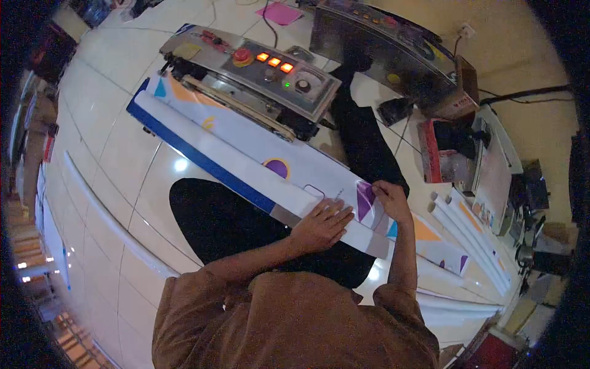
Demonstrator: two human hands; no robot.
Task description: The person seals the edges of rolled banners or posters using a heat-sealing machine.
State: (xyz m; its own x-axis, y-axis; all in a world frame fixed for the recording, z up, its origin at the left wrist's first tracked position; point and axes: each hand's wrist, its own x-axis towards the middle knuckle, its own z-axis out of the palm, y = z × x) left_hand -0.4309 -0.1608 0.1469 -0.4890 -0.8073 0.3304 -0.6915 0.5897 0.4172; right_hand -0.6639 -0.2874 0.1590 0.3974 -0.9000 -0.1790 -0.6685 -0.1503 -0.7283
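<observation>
- White glossy floor tiles [104, 129] spread under everything, and the person sits on them in a brown shirt [289, 320] and dark trousers [215, 221].
- Across the lap lies a long white printed sheet [246, 154] with a blue stripe along one edge and orange, purple and teal shapes. Its far end lies against the front of a sealing machine.
- The left hand [322, 224] lies flat on the near end of the sheet, palm down, fingers spread and pressing on it.
- The right hand [390, 200] rests just beside it on the sheet's far edge, over a purple shape, fingers curled. Whether it pinches the sheet or only leans on it cannot be told.
- The sealing machine [258, 74] is a steel box with a red button [243, 56] and three lit orange lights [275, 61].
- Behind it stands a second steel machine [381, 43], with a pink paper [279, 12] on the floor near it.
- To the right, more white rolled sheets [473, 240] lie side by side, near a red-and-white box [439, 154].
</observation>
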